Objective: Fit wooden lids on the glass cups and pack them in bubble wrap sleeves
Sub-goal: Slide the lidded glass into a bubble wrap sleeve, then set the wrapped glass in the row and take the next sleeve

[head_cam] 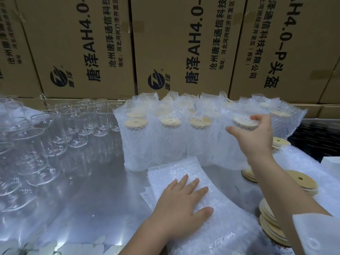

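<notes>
From the head view, the left hand [181,203] lies flat on a stack of empty bubble wrap sleeves [228,230] near the front of the shiny metal counter [88,190], its fingers [195,184] straight, spread and pressing down, holding nothing. The right hand [255,137] reaches forward to the near row of packed cups [152,142], which stand upright in their sleeves toward the back of the counter. Its thumb and curled fingers grip the top of the wrapped cup [228,150] at the right end of that row, around the wooden lid [243,123] seen through the wrap. More sleeved cups stand behind this row. Bare glass cups [36,144] without lids are crowded upright on the left side of the counter, apart from the packed ones. Loose wooden lids [301,181] lie in low stacks on the right, beside the forearm. Printed cardboard boxes [88,46] form a wall behind the counter.
</notes>
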